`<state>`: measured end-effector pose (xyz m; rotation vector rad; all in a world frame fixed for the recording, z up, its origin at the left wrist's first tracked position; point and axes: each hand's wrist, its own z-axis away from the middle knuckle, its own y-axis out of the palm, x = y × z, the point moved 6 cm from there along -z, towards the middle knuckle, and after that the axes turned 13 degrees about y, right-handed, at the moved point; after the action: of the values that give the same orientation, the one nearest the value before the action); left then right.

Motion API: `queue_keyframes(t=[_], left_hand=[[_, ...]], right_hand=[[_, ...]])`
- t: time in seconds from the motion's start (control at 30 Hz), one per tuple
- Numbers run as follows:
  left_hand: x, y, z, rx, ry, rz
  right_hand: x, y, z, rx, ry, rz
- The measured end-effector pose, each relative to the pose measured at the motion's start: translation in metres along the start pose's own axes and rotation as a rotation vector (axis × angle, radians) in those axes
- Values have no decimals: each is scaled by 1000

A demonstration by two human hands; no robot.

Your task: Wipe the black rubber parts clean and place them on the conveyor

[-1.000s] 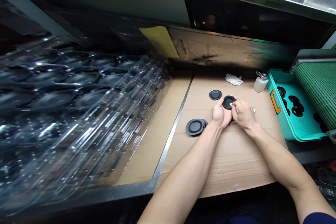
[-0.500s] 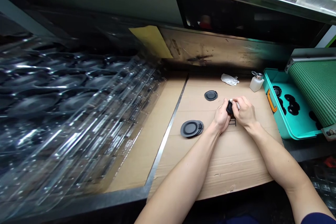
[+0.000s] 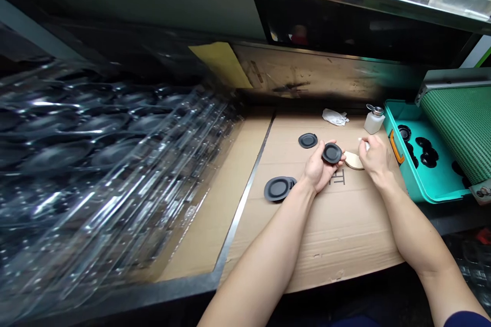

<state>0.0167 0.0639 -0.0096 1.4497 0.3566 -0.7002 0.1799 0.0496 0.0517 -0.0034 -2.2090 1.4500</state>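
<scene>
One change stands out: your two hands, bunched together a moment ago, have parted. Your left hand (image 3: 316, 169) now lies open and palm up, fingers gently cupped, with a round black rubber disc (image 3: 332, 153) resting flat on it, no longer pinched from both sides. Your right hand (image 3: 376, 158) has drawn off to 3 o'clock of that palm, its fingers nearly closed on a small white tip (image 3: 364, 144); what the tip belongs to is too small to tell. The gap uncovers a tan oval pad (image 3: 353, 161) lying on the brown corrugated cardboard sheet (image 3: 337, 235), just beside your left fingertips. At 9 o'clock from your left hand sits a small stack of black rubber discs (image 3: 276, 189), and at 11 o'clock a single black rubber disc (image 3: 308, 140). Toward 1 o'clock stand a clear plastic bottle with a metal pump top (image 3: 374, 121) and a crumpled white cloth (image 3: 335, 117). Farther out at 3 o'clock, a teal plastic tray with an orange handle (image 3: 395, 133) holds more black discs (image 3: 424, 145), beside a green ribbed belt (image 3: 466, 127).
</scene>
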Motion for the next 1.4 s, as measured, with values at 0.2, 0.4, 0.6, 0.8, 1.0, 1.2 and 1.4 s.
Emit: queue_keyframes(t=[0.2,0.4,0.6,0.8,1.0,1.2,1.4], left_hand=[[-9,-8,-1,-151,-140,132],[-14,-10,2,-187,-198,190],[-14,-10,2,-231,-173,194],[-17,-6,3,-221,-114,168],[-19,-2,3,-173,-138,193],[-15,-9,2,-197,-210,198],[-13,-10,-1,-153,-140,50]], right_hand=[[0,5,0,73,-123,116],[17,18,23,299,-354,161],[16,9,14,260,-298,81],[19,11,14,294,-279,3],[1,-4,2,147,-198,117],[-27,-2,-15,224,-20,297],[-11,-14,-19,84,-115,-54]])
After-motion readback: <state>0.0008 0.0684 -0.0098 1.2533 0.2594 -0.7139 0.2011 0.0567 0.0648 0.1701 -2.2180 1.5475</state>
